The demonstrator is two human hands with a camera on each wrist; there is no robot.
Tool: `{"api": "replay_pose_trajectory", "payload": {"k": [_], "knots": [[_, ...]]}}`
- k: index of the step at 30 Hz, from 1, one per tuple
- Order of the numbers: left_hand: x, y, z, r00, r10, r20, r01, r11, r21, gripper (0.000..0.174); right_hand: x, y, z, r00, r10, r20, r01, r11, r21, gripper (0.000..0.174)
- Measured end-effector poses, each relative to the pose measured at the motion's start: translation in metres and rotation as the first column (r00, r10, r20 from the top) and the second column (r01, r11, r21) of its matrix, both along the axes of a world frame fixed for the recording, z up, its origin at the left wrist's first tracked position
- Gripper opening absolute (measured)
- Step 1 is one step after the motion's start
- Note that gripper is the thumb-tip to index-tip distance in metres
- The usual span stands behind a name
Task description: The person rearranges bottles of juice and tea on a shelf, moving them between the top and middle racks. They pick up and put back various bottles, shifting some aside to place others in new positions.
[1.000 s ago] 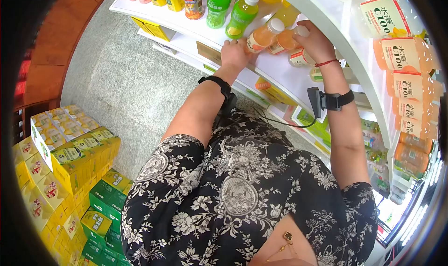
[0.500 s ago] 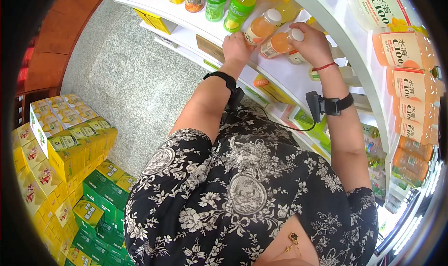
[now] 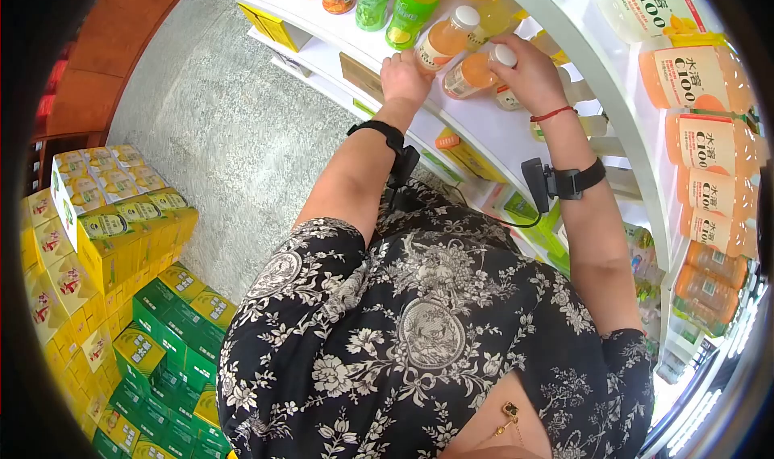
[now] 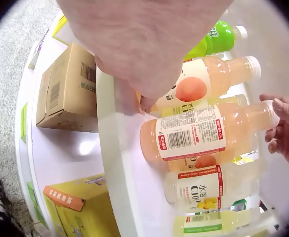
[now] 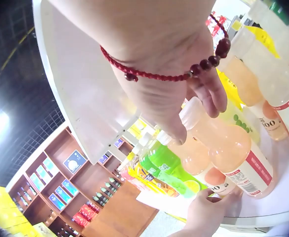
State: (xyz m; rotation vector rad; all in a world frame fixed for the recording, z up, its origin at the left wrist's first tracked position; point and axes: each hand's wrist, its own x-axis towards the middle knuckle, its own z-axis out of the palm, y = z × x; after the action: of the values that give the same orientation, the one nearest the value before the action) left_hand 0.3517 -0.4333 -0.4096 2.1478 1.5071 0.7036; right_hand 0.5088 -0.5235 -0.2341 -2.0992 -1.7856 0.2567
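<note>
In the head view my right hand (image 3: 532, 76) pinches the white cap of a peach-coloured juice bottle (image 3: 470, 76), which leans near the shelf's front edge. Its barcode label (image 4: 191, 138) faces the left wrist camera. Just to the left is a second peach-coloured bottle (image 3: 445, 41) with a fruit on its label. The left hand (image 3: 405, 78) holds this one low down, at the shelf edge; in the right wrist view its thumb and fingers (image 5: 206, 212) are at the base. From the left wrist, that hand hides the bottle's bottom.
Green bottles (image 3: 412, 12) stand left of the hands on the white shelf (image 3: 500, 128). A pale bottle (image 4: 196, 190) is to the right. An upper shelf carries more juice bottles (image 3: 693, 76). Below are a cardboard box (image 4: 68, 89) and a yellow box (image 4: 85, 207). Stacked cartons (image 3: 137, 233) stand on the floor.
The right hand has shifted the bottle it pinches slightly left and toward the shelf edge, its barcode side now showing. The left hand stays at the base of the neighbouring bottle.
</note>
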Motion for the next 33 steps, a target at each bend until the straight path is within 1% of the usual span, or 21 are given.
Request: {"api": "replay_pose_trajectory", "payload": {"k": [1,3,7,9,10,12,13,15,16,17,18,19,21,22,24,25,27,28,30,31,33], "knots": [[-0.002,-0.002,-0.002,1.000,0.005,-0.001,-0.005,1.000,0.000,0.045,0.001,0.000,-0.002,1.000,0.005,-0.001,-0.005,1.000,0.000,0.037],[-0.007,-0.006,-0.005,0.994,0.029,0.101,-0.037,0.996,0.078,0.048,0.002,-0.002,-0.006,1.000,0.001,-0.017,0.000,0.999,0.045,0.037],[-0.017,-0.016,0.001,0.986,0.025,0.165,-0.026,1.000,0.008,0.043,0.003,-0.001,-0.005,0.997,-0.003,-0.071,0.004,1.000,0.023,0.035],[-0.020,-0.023,-0.002,0.974,-0.058,0.218,0.056,0.998,0.017,0.037,0.010,0.000,-0.008,0.977,0.104,-0.184,-0.102,0.995,0.019,0.035],[-0.020,-0.025,-0.003,0.974,-0.052,0.218,0.049,0.999,0.018,0.037,0.012,0.000,-0.007,0.977,0.111,-0.184,-0.109,0.994,0.019,0.035],[-0.018,-0.029,-0.003,0.968,-0.159,0.192,0.160,0.987,0.013,0.036,0.015,0.001,-0.006,0.958,0.241,-0.159,-0.234,0.970,0.059,0.034],[-0.016,-0.032,-0.002,0.969,-0.155,0.193,0.155,0.988,0.014,0.036,0.010,0.001,-0.002,0.956,0.245,-0.158,-0.238,0.969,0.060,0.034],[-0.013,-0.037,0.002,0.963,-0.207,0.173,0.211,0.977,-0.006,0.039,0.000,-0.001,0.005,0.990,0.139,-0.003,-0.138,0.986,0.098,0.038],[-0.011,-0.038,0.002,0.963,-0.204,0.175,0.208,0.978,-0.005,0.039,-0.007,0.000,0.012,0.990,0.143,-0.001,-0.142,0.985,0.098,0.038],[-0.010,-0.039,0.001,0.960,-0.229,0.161,0.238,0.971,-0.035,0.040,-0.015,0.002,0.020,0.995,0.032,0.097,-0.024,0.996,-0.084,0.042],[-0.009,-0.040,0.000,0.956,-0.255,0.147,0.267,0.961,-0.066,0.041,-0.019,0.002,0.024,0.976,-0.060,0.211,0.113,0.962,-0.249,0.045],[-0.008,-0.041,0.002,0.956,-0.252,0.147,0.264,0.962,-0.067,0.041,-0.018,0.002,0.023,0.976,-0.057,0.211,0.110,0.962,-0.249,0.045],[-0.008,-0.043,0.005,0.959,-0.279,0.049,0.283,0.952,-0.118,0.040,-0.016,0.004,0.019,0.976,-0.046,0.212,0.095,0.969,-0.226,0.051],[-0.008,-0.042,0.005,0.960,-0.277,0.050,0.281,0.953,-0.118,0.040,-0.011,0.004,0.014,0.976,-0.043,0.213,0.092,0.970,-0.227,0.051],[-0.009,-0.041,0.002,0.963,-0.268,0.041,0.271,0.957,-0.100,0.039,-0.001,0.002,0.005,0.999,0.025,0.044,-0.019,0.990,-0.138,0.038],[-0.009,-0.041,0.000,0.964,-0.264,0.042,0.267,0.958,-0.102,0.039,0.000,0.002,0.008,0.999,0.029,0.044,-0.023,0.990,-0.140,0.038],[-0.008,-0.040,-0.002,0.965,-0.252,0.068,0.258,0.959,-0.115,0.042,0.002,0.001,0.015,0.992,0.118,-0.045,-0.123,0.982,-0.140,0.029],[-0.008,-0.040,-0.002,0.965,-0.251,0.069,0.258,0.959,-0.117,0.042,0.005,0.001,0.014,0.992,0.118,-0.045,-0.123,0.982,-0.141,0.029],[-0.006,-0.040,0.000,0.969,-0.244,0.044,0.247,0.962,-0.113,0.044,0.014,0.003,0.014,0.985,0.149,-0.082,-0.165,0.954,-0.249,0.032],[-0.007,-0.039,0.003,0.969,-0.244,0.044,0.247,0.963,-0.111,0.044,0.017,0.004,0.010,0.985,0.149,-0.081,-0.165,0.955,-0.248,0.032],[-0.008,-0.039,0.010,0.963,-0.266,0.039,0.268,0.940,-0.213,0.047,0.021,0.002,-0.002,0.962,0.262,-0.070,-0.268,0.959,-0.088,0.031]]}}
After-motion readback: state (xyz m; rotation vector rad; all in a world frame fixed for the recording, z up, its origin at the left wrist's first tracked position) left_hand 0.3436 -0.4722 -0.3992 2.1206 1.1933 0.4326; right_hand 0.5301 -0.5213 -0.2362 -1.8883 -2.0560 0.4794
